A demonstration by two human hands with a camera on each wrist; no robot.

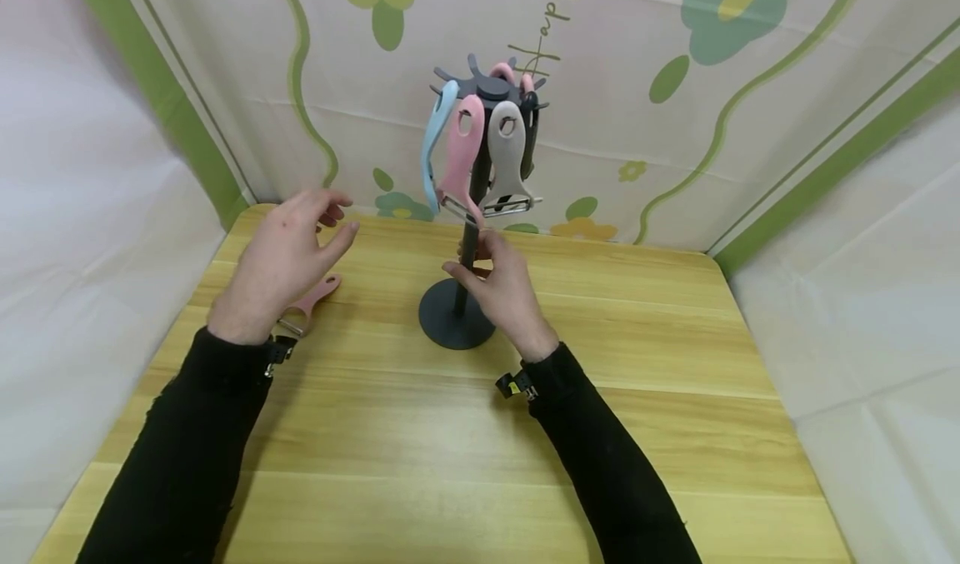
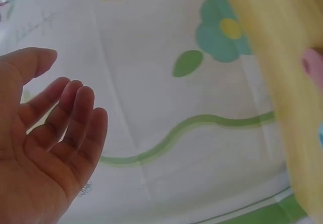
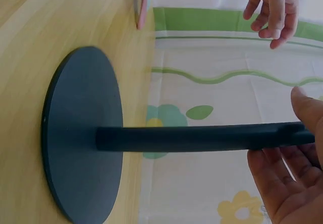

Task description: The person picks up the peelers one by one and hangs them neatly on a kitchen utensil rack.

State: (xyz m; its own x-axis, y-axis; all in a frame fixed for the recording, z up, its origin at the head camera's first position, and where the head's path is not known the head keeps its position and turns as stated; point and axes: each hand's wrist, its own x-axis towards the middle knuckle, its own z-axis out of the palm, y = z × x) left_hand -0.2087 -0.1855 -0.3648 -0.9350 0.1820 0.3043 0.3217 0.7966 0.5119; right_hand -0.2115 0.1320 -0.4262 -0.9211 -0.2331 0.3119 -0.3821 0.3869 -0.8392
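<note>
A dark rotating utensil stand (image 1: 459,318) stands upright on the table. Peelers hang from its top hooks: a light blue peeler (image 1: 433,143), a pink peeler (image 1: 461,147), a grey peeler (image 1: 507,147) and a black peeler (image 1: 531,131), with more pink handles behind. My right hand (image 1: 504,285) holds the pole (image 3: 202,138) loosely, fingers behind it and thumb on the near side. My left hand (image 1: 281,252) hovers left of the stand, its fingers (image 2: 75,118) loosely bent around nothing. Below it another pink peeler (image 1: 318,293) lies on the table, partly hidden by that hand.
The wooden table (image 1: 420,447) ends at a white cloth backdrop (image 1: 585,131) with flower prints just behind the stand. White cloth walls (image 1: 862,297) border both sides. Something light blue (image 2: 321,133) shows at the edge of the left wrist view.
</note>
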